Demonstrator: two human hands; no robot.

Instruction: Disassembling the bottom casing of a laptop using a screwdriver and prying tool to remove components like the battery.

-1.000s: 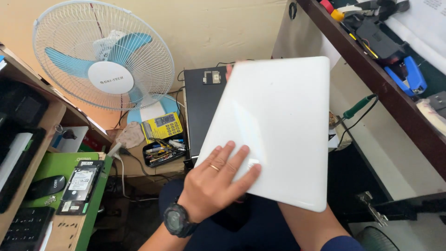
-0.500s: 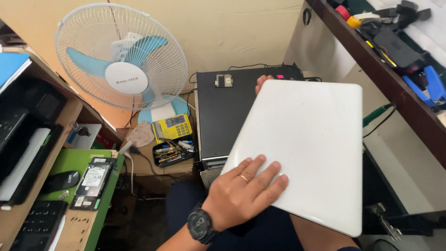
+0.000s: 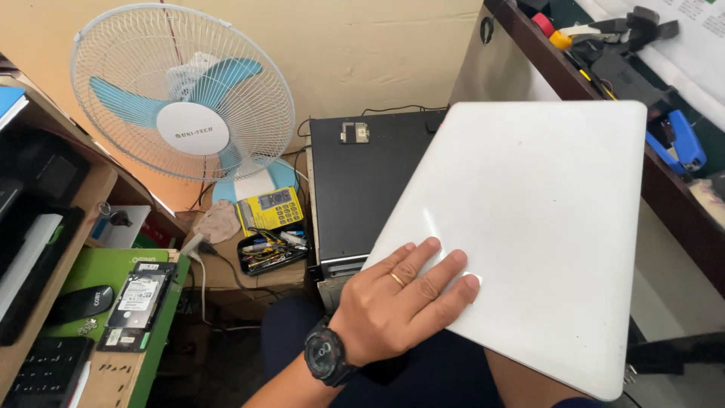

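Left hand (image 3: pixel 400 302) flat, grip open on glossy white rounded-corner laptop (image 3: pixel 529 234); right hand hidden.

Since a second ago, the flat white glossy laptop (image 3: pixel 529 234) you hold tilted over your lap now sits further to the right and fills more of the view. Your left hand (image 3: pixel 396 298) lies flat on its lower left corner, fingers less spread than before. Your head has turned, bringing more of the black metal computer case (image 3: pixel 362 189) into sight behind it.
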